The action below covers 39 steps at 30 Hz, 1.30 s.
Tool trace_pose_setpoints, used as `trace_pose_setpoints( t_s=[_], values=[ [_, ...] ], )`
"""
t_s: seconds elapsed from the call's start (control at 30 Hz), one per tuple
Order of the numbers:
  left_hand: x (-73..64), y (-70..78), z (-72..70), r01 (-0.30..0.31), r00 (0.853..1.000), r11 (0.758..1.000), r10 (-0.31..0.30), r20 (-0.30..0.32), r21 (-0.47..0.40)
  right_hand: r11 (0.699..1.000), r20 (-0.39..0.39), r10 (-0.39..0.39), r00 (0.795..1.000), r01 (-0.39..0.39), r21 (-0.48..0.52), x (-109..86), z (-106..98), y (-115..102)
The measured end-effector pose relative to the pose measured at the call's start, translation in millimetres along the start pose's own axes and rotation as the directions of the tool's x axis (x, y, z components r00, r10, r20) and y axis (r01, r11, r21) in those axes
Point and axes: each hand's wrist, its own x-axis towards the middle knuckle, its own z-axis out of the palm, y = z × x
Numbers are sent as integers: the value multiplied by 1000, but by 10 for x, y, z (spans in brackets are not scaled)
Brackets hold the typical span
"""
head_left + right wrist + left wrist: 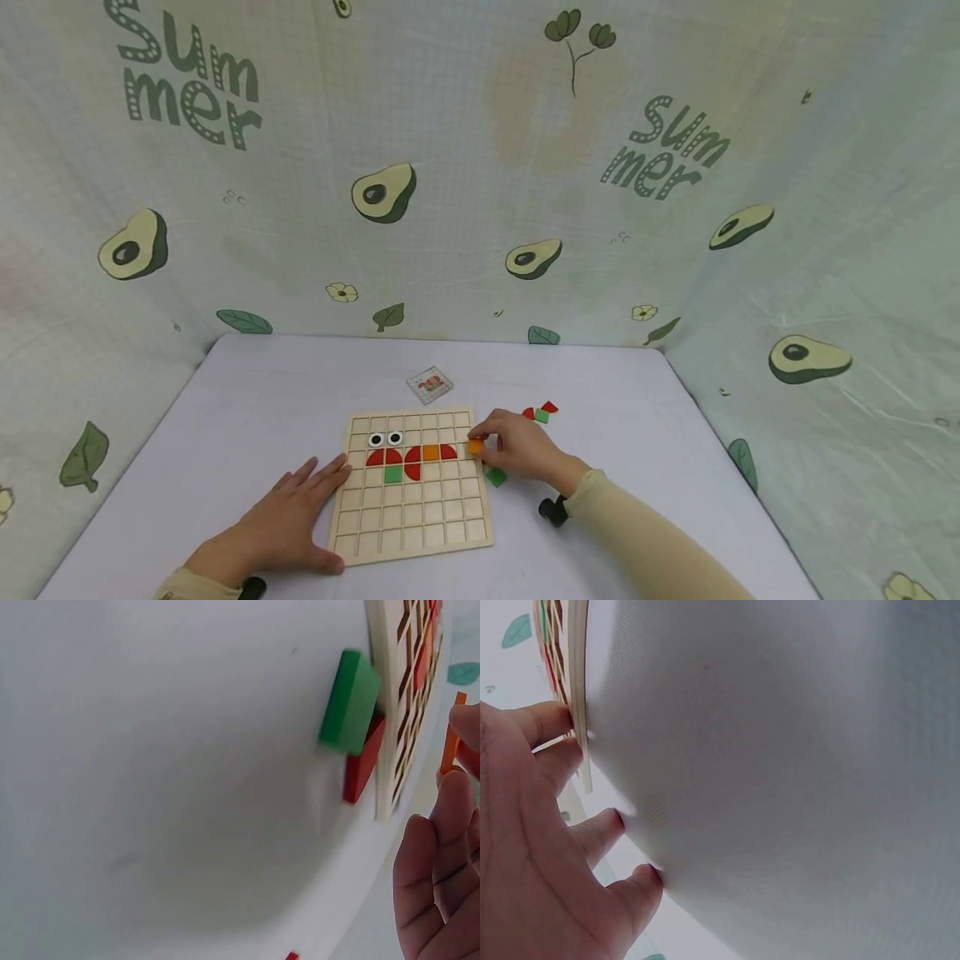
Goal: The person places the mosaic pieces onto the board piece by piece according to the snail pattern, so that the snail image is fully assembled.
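Note:
A square wooden grid board [412,533] lies on the table. In its upper rows sit two eye tiles [386,438], several red quarter-round tiles [412,472], an orange square tile [431,452] and a green square tile [393,474]. My right hand [525,450] pinches another orange square tile [476,446] between thumb and fingers, over the board's right edge; the right wrist view shows that orange tile [451,739] edge-on. My left hand [281,521] is spread along the board's left side, with fingertips and thumb touching its edge.
Right of the board a green block [351,701] leans by a red block [365,761]. Farther back lie red tiles [550,407] and a green tile [542,415]. A picture card [431,384] lies behind the board. A printed cloth [465,167] hangs around the table.

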Motion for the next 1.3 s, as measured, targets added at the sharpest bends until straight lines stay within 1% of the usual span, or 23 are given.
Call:
trace_pose_setpoints(
  t_s=[0.07,0.17,0.37,0.57,0.67,0.83,1.0,1.3],
  values=[
    [0,3,0,8,1000,1000,-8,4,-1,1000,3,-19,1000,19,-1,28,27,-52],
    [-8,5,-5,3,1000,1000,-3,2,-2,999,16,-39,999,39,-14,71,67,-141],
    [-30,-6,-10,-23,1000,1000,23,-10,-4,995,57,-78,995,82,-56,163,175,-336],
    [-33,-11,-14,-31,999,999,31,-6,-11,987,73,-108,991,116,-111,215,341,-434],
    [-29,-10,-13,-31,1000,999,31,-3,-11,983,76,-115,990,125,-134,216,371,-477],
    [-25,-17,-3,-28,1000,1000,28,-7,-8,975,75,-120,990,132,-179,222,379,-534],
    [-23,-24,5,-25,1000,1000,25,-4,-8,966,84,-127,988,143,-215,236,409,-534],
    [-32,-26,-2,-32,999,999,32,-13,-13,961,74,-144,987,157,-226,252,428,-532]
  ],
)
